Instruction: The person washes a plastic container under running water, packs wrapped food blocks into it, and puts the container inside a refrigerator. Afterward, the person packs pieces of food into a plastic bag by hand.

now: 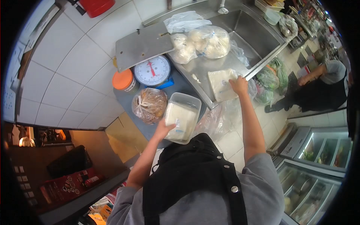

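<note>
While L hand (165,129) grips 1 clear plastic container (190,98) by its L side, thumb over the flat white pack (182,115) inside, R hand (239,86) is closed on the R edge of a 2nd pack (220,84), flat on the steel drainboard (189,71). Packs: 2 total, 1 per hand. Container's at grey table's (125,99) near edge; can't tell if it rests there.

Also on table: 1 dial scale (152,71), 1 orange-lidded tub (123,79), 1 tied bag w/ brown contents (149,107), right beside container & crowding L hand. 1 grey plate (144,47) just above dial. Drainboard: min. 2 white-filled bags (216,43) behind 2nd pack, exact no. unclear; 1 sink basin (258,33) beyond. Bagged greens (268,80) on floor, R of sink; 1 co-worker (330,88) well apart, far R.
</note>
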### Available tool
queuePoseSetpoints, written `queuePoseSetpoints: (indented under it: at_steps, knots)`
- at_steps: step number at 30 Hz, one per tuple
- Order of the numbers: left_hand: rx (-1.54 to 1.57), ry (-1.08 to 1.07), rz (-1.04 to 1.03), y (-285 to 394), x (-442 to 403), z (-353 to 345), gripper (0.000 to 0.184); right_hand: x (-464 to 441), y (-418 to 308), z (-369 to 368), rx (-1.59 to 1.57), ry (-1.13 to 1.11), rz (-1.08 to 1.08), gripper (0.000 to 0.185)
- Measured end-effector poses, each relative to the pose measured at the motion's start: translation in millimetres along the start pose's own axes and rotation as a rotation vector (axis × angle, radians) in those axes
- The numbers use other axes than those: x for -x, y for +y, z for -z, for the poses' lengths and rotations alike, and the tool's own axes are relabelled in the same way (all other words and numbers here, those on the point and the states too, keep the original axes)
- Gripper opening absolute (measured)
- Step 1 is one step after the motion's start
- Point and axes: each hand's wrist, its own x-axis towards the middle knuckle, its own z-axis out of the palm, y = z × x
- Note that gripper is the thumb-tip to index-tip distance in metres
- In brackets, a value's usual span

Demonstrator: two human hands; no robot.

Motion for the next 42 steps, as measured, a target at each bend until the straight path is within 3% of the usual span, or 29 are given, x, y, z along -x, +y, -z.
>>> queuePoseSetpoints:
  at_steps: [1, 2, 3, 5, 6, 8, 9, 11, 12, 13, 16, 18, 19, 21, 23, 25, 27, 29, 33, 38, 42]
  knots:
    - [-0.042, 0.021, -0.061, -9, -5, -6, 0.059, -4, -1, -5, 0.029, -0.07, -0.088, 0.067]
    - [-0.163, 0.044, -0.07, -24, -11, -11, 0.079, -2, -9, 1, 0.058, -0.096, -0.107, 0.071]
    - [-0.159, 0.053, -0.068, -21, -10, -15, 0.079, -2, -16, 6, 0.059, -0.098, -0.097, 0.071]
    - [-0.525, 0.203, -0.298, -19, -10, -24, 0.091, -2, -25, 13, 0.031, -0.292, -0.191, 0.068]
    - [-0.511, 0.171, -0.26, -19, -9, -29, 0.098, -5, -20, 7, 0.034, -0.292, -0.186, 0.068]
    - [-0.583, 0.172, -0.231, -26, -7, -35, 0.091, -11, -14, 1, -0.398, -0.45, -0.151, 0.058]
    - [-0.659, 0.168, -0.202, -29, -8, -35, 0.084, -10, -14, 0, -0.397, -0.45, -0.145, 0.058]
    - [-0.81, 0.138, -0.323, -30, -7, -30, 0.074, 4, -12, 0, -0.881, -0.365, -0.085, 0.053]
    - [-0.963, 0.099, -0.444, -22, -4, -28, 0.066, 11, -16, 6, -0.878, -0.371, -0.083, 0.053]
    - [-0.961, 0.101, -0.44, -14, 0, -26, 0.066, 17, -19, 14, -0.888, -0.337, -0.068, 0.052]
    - [-0.85, 0.108, -0.478, 18, 1, -18, 0.054, 52, -45, 62, -0.933, -0.297, -0.045, 0.051]
    - [-0.506, 0.147, -0.367, 20, -2, -8, 0.051, 83, -61, 73, -0.966, -0.29, -0.047, 0.052]
    - [-0.506, 0.142, -0.367, 26, -4, -5, 0.051, 98, -67, 74, -1.039, -0.355, -0.028, 0.052]
    - [0.149, -0.036, -0.124, 48, -1, -1, 0.046, 124, -80, 65, -1.174, -0.503, -0.012, 0.052]
    - [0.18, -0.097, -0.147, 59, 4, -3, 0.046, 145, -91, 40, -1.307, -0.682, -0.013, 0.053]
    - [0.419, -0.155, 0.01, 57, 7, -8, 0.051, 157, -101, 16, -1.38, -0.771, -0.011, 0.054]
    - [0.461, -0.113, -0.048, 77, 17, -16, 0.052, 164, -110, 7, -1.541, -0.973, -0.105, 0.056]
    - [0.569, -0.086, -0.069, 73, 24, -12, 0.054, 161, -113, 10, -1.55, -1.007, -0.115, 0.055]
    - [0.468, -0.109, 0.043, 74, 41, -5, 0.056, 145, -124, 25, -1.37, -1.079, 0.04, 0.051]
    - [0.491, -0.16, -0.061, 75, 49, -11, 0.064, 131, -140, 41, -1.217, -1.139, 0.217, 0.048]
    - [0.523, -0.179, -0.017, 73, 55, -12, 0.063, 127, -150, 43, -1.101, -1.166, 0.346, 0.045]
